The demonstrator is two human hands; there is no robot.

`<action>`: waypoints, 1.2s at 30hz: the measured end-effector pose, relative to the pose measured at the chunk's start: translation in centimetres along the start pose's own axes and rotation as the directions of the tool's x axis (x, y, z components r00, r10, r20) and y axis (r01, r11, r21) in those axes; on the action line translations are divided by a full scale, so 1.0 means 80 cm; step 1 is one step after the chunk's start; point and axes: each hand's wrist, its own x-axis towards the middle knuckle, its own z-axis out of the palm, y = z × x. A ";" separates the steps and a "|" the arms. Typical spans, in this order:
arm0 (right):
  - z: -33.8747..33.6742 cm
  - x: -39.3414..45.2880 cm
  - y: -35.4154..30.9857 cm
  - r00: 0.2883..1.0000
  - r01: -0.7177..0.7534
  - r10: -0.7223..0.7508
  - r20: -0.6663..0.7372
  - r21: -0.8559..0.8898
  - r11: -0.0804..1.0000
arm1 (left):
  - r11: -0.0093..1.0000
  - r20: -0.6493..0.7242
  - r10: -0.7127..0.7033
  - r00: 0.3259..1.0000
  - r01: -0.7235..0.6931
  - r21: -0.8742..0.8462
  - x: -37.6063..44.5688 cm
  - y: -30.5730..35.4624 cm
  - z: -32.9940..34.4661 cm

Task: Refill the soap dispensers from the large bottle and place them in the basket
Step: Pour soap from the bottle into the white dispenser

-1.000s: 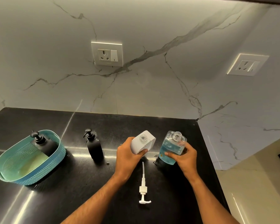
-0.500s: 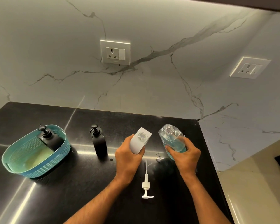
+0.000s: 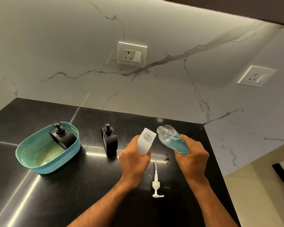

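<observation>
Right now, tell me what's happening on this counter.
A person is refilling soap. The left hand grips an open white dispenser, and the right hand holds the clear bottle of blue liquid tilted toward its neck; no liquid is visibly pouring. The white pump lies on the counter. One black dispenser sits in the teal basket; another stands beside it.
</observation>
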 end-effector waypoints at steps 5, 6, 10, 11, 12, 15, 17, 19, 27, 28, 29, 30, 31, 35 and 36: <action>0.002 -0.003 -0.017 0.997 0.078 -0.076 0.014 -0.140 0.987 | 1.000 -0.012 0.024 1.000 -0.024 -0.009 0.000 -0.001 -0.015; 0.002 -0.004 -0.020 0.996 0.093 -0.092 0.016 -0.160 0.983 | 1.000 -0.013 0.029 0.999 -0.029 -0.003 0.000 -0.001 -0.017; 0.001 -0.005 -0.034 0.989 0.150 -0.149 0.022 -0.216 0.965 | 0.999 -0.013 0.048 0.999 -0.047 0.027 -0.001 -0.004 -0.022; 0.001 -0.005 -0.036 0.988 0.156 -0.155 0.024 -0.226 0.961 | 0.998 -0.012 0.057 0.998 -0.057 0.035 -0.002 -0.005 -0.023; 0.001 -0.006 -0.038 0.987 0.160 -0.159 0.025 -0.236 0.959 | 0.997 -0.009 0.066 0.998 -0.066 0.040 -0.002 -0.006 -0.024; 0.001 -0.008 -0.044 0.986 0.168 -0.164 0.037 -0.272 0.947 | 0.995 0.002 0.089 0.996 -0.089 0.047 -0.004 -0.009 -0.029; 0.001 -0.009 -0.047 0.985 0.174 -0.167 0.048 -0.290 0.941 | 0.994 0.010 0.096 0.995 -0.096 0.049 -0.005 -0.011 -0.031; 0.000 -0.009 -0.049 0.985 0.172 -0.161 0.060 -0.299 0.939 | 0.993 0.013 0.101 0.995 -0.101 0.057 -0.005 -0.013 -0.033; -0.002 -0.007 -0.058 0.978 0.210 -0.189 0.093 -0.354 0.912 | 0.990 0.018 0.122 0.992 -0.123 0.064 -0.005 -0.020 -0.039; -0.002 -0.006 -0.060 0.976 0.215 -0.195 0.094 -0.356 0.909 | 0.990 0.021 0.124 0.992 -0.125 0.066 -0.004 -0.021 -0.040; -0.002 -0.006 -0.061 0.975 0.220 -0.199 0.095 -0.356 0.908 | 0.990 0.023 0.124 0.992 -0.126 0.070 -0.004 -0.022 -0.040; -0.003 -0.005 -0.063 0.974 0.226 -0.205 0.096 -0.358 0.906 | 0.989 0.023 0.124 0.992 -0.125 0.074 -0.004 -0.023 -0.041; -0.003 -0.004 -0.065 0.973 0.232 -0.210 0.098 -0.359 0.904 | 0.989 0.022 0.124 0.992 -0.125 0.075 -0.003 -0.023 -0.041; -0.002 -0.001 -0.071 0.968 0.250 -0.226 0.108 -0.374 0.893 | 0.990 0.015 0.117 0.993 -0.118 0.074 -0.002 -0.025 -0.041; -0.002 0.000 -0.071 0.968 0.252 -0.227 0.110 -0.376 0.892 | 0.991 0.017 0.114 0.993 -0.115 0.074 -0.002 -0.026 -0.042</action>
